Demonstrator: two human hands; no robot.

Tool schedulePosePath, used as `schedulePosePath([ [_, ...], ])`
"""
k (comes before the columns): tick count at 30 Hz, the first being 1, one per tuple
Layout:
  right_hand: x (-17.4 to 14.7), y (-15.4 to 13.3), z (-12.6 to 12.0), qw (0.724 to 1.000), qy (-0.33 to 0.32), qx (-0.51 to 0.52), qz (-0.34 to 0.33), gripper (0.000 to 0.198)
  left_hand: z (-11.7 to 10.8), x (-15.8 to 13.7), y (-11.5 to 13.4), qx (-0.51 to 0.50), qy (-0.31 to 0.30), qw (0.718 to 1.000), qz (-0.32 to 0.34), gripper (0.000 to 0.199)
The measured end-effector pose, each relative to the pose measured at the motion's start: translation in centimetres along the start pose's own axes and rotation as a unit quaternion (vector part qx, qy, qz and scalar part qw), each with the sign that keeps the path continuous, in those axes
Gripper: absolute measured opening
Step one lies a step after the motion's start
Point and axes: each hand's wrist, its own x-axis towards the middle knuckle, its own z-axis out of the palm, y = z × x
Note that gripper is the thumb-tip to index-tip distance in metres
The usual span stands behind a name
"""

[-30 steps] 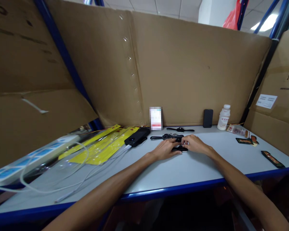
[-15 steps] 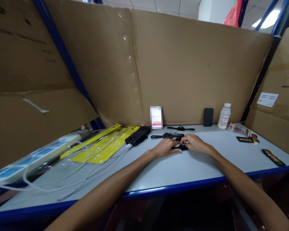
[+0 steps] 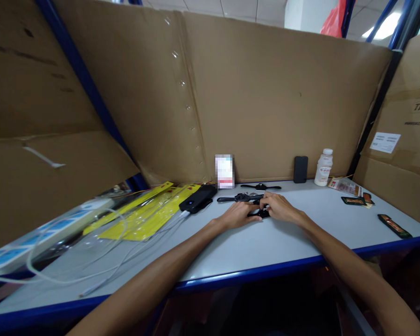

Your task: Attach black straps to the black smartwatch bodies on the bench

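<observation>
A black spokeshave (image 3: 264,213) lies low on the table between my hands, its middle partly covered by fingers. From its left side, my left hand (image 3: 236,215) is closed around it, thumb toward me. My right hand (image 3: 280,207) is closed in a pinch over its middle; what exactly the fingertips grip is hidden. Just beyond my hands lies another black spokeshave (image 3: 238,198), its right end covered by my right fingers. Farther back, a third spokeshave (image 3: 261,186) rests near the cardboard wall.
Yellow packages (image 3: 147,214), a black power bank (image 3: 196,200) with white cables, and a power strip (image 3: 49,238) lie left. A lit phone (image 3: 224,171), dark phone (image 3: 300,169) and bottle (image 3: 324,168) stand at the back. Small dark packets (image 3: 395,226) lie right. Cardboard (image 3: 259,102) walls the table.
The whole view has shifted slightly, with things sitting a little farther left. Both hands keep nearly the same hold on the spokeshave; the right fingers have moved only slightly.
</observation>
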Motion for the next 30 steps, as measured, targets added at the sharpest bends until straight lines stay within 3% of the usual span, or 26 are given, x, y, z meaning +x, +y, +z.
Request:
schedulePosePath([
  [17, 0.31, 0.73, 0.17, 1.000, 0.006, 0.009, -0.021, 0.046, 0.10, 0.01, -0.19, 0.002, -0.008, 1.000, -0.013, 0.050],
  [30, 0.24, 0.71, 0.22, 1.000, 0.006, 0.008, -0.023, 0.038, -0.04, 0.06, -0.29, -0.008, -0.024, 0.999, -0.022, 0.046],
])
